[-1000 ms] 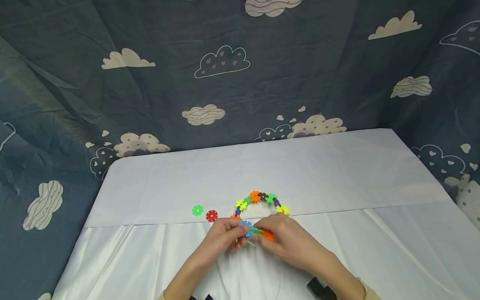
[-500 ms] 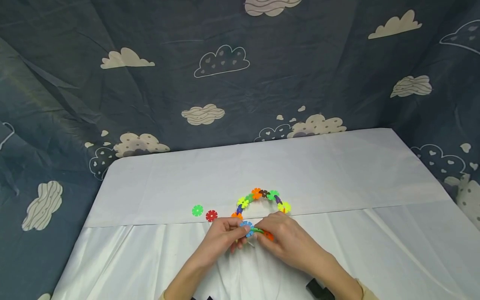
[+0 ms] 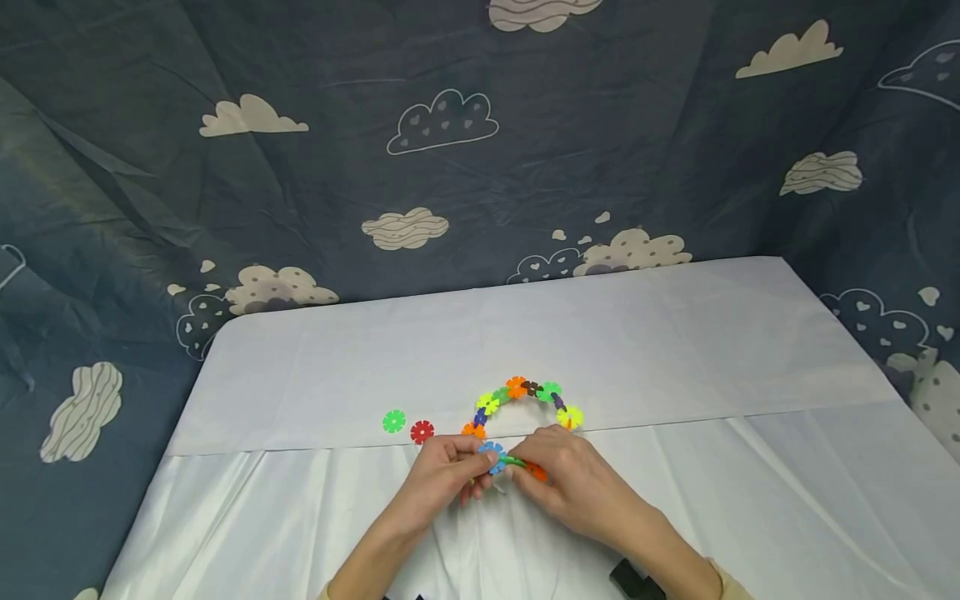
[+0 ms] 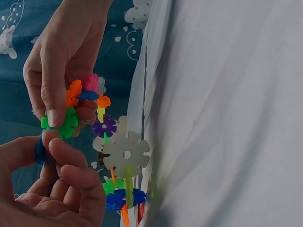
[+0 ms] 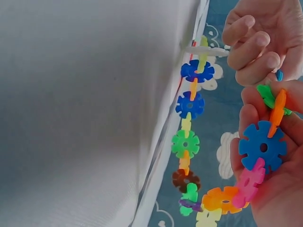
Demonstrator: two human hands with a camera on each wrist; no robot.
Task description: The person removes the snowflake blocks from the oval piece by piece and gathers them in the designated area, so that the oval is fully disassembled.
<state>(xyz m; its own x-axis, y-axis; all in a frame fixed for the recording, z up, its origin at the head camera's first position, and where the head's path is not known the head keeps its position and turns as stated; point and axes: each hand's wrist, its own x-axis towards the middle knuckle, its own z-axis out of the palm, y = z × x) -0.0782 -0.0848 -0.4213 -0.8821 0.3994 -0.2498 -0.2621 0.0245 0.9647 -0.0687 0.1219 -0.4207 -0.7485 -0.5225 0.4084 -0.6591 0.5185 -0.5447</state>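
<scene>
My left hand (image 3: 450,473) pinches a blue snowflake disc (image 3: 492,457), which appears edge-on as a blue disc (image 4: 40,150) in the left wrist view. Facing it, my right hand (image 3: 573,479) pinches a green snowflake disc (image 4: 66,122) at the end of a many-coloured chain. Blue and green edges meet between the fingertips; whether they are slotted together I cannot tell. From the green disc the chain runs through an orange disc (image 5: 278,113), a blue disc (image 5: 262,146) and a pink disc (image 5: 250,182) along the right palm. Beyond the hands it arches, with an orange disc (image 3: 517,387) at its top.
Left of the hands, a loose green disc (image 3: 393,421) and a loose red disc (image 3: 422,431) lie on the white-covered table (image 3: 300,367). A black object (image 3: 636,580) sits by the right forearm. Behind the table hangs a dark cloud-patterned cloth (image 3: 315,192).
The arched chain has shifted slightly up and to the right, showing more of the orange disc by the left hand. Both hands have stayed nearly in place, holding the same discs.
</scene>
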